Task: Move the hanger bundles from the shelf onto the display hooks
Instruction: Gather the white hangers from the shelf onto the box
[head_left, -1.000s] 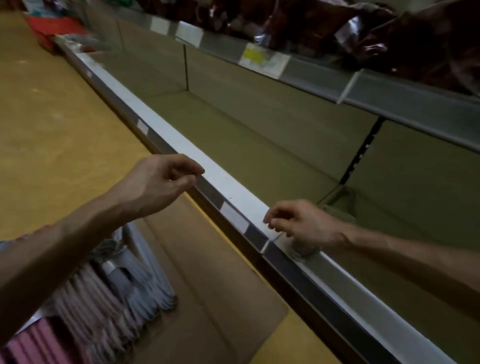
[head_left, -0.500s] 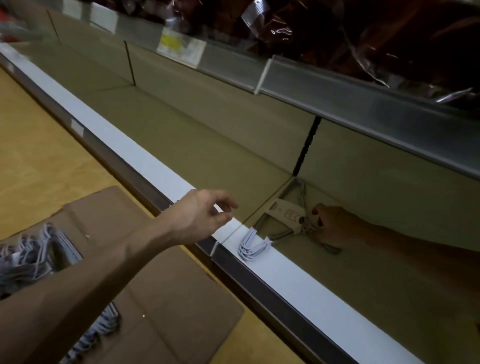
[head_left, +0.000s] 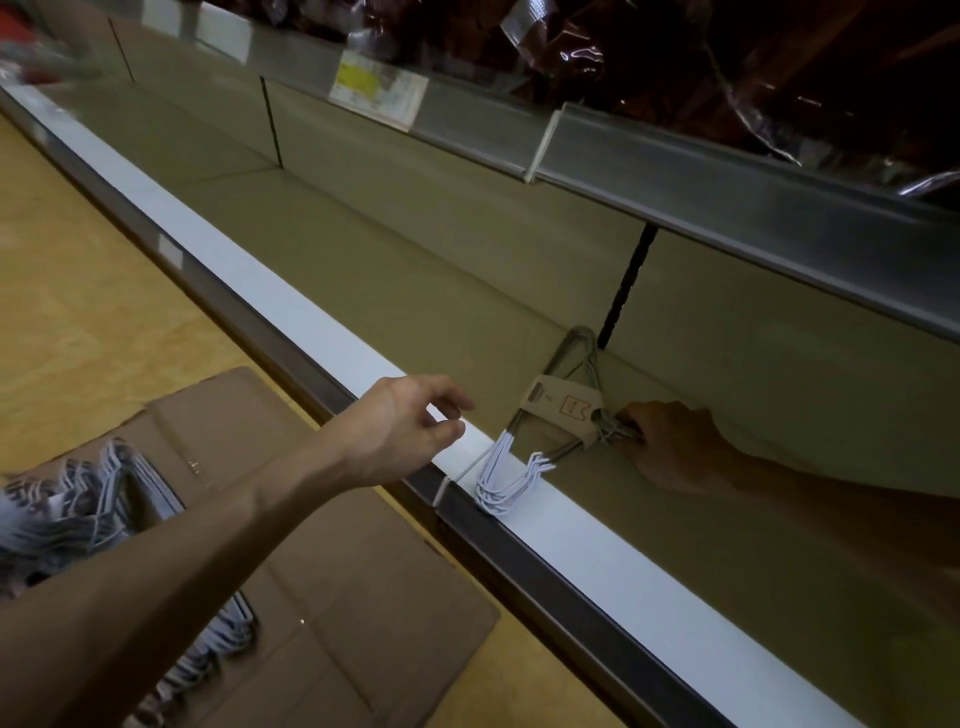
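A bundle of grey wire hangers (head_left: 540, 441) with a brown card sleeve lies on the low shelf (head_left: 363, 291), its pale ends hanging over the white front rail (head_left: 291, 312). My right hand (head_left: 675, 444) reaches in under the upper shelf and grips the bundle at its hook end. My left hand (head_left: 400, 431) hovers over the rail just left of the bundle, fingers loosely curled, holding nothing. No display hooks are in view.
More grey hanger bundles (head_left: 104, 514) lie on flattened cardboard (head_left: 353, 597) on the floor at lower left. An upper shelf rail with price tags (head_left: 379, 93) overhangs the low shelf. Dark wrapped goods (head_left: 675, 57) sit above it.
My right hand went from the front rail into the shelf and took hold of the hanger bundle. The view swung right. My left hand moved over the rail toward the bundle.
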